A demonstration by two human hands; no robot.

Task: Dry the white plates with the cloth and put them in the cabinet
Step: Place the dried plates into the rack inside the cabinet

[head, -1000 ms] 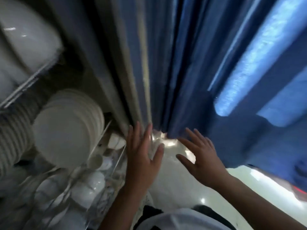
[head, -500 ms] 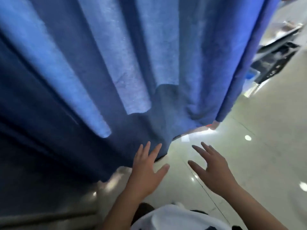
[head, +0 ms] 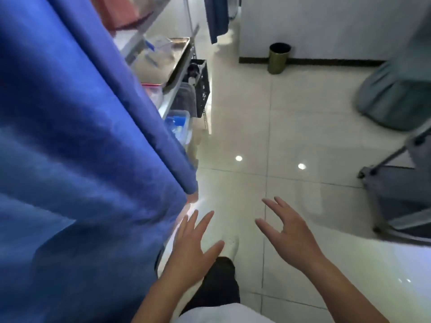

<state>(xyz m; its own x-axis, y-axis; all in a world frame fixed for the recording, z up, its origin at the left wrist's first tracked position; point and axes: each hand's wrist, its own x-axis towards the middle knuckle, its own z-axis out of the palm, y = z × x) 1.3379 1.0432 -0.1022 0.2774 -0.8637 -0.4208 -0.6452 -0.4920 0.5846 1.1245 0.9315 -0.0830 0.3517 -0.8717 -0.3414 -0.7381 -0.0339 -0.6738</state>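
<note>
Both hands hover in front of me over the tiled floor, holding nothing. My left hand (head: 194, 248) has its fingers spread, just right of a hanging blue curtain (head: 81, 159). My right hand (head: 288, 231) is spread too, fingers slightly bent, a short way to the right of the left one. No white plates, no cloth and no cabinet are in view now.
A steel shelf unit (head: 177, 59) with plastic boxes (head: 178, 123) and a black crate (head: 203, 87) stands beyond the curtain. A dark round bin (head: 278, 58) sits by the far white wall. A grey-covered frame (head: 396, 145) stands on the right. Glossy floor tiles (head: 268, 127) lie ahead.
The view has swung right, away from the racks of white plates and past the blue curtain, onto the tiled floor. Both hands stay raised and empty throughout.
</note>
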